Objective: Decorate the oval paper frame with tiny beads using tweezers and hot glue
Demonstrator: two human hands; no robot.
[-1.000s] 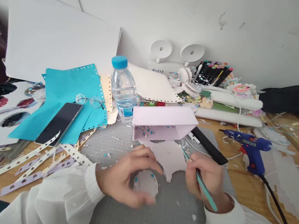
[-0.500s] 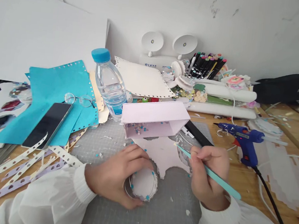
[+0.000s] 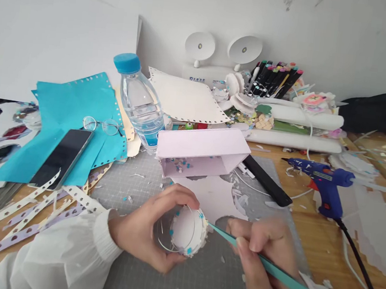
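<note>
Between thumb and fingers, my left hand holds a small round white piece with blue dots around its rim and a clear ring at its left side. My right hand, slightly blurred, grips a thin teal tool like a pen. The tool's fine tip is at the right edge of the round piece; whether it touches cannot be made out. Behind them lies a cut pale sheet on the grey cutting mat, next to an open pale lilac box with small bits inside.
A water bottle stands behind the box. At the left are a phone, glasses, blue sheets and punched strips. A blue glue gun with a black cord lies right, near a black bar. Markers stand behind.
The teal tool has come down and left from over the pale sheet to the round piece's edge. My left hand has turned the round piece slightly. The view has shifted a little.
</note>
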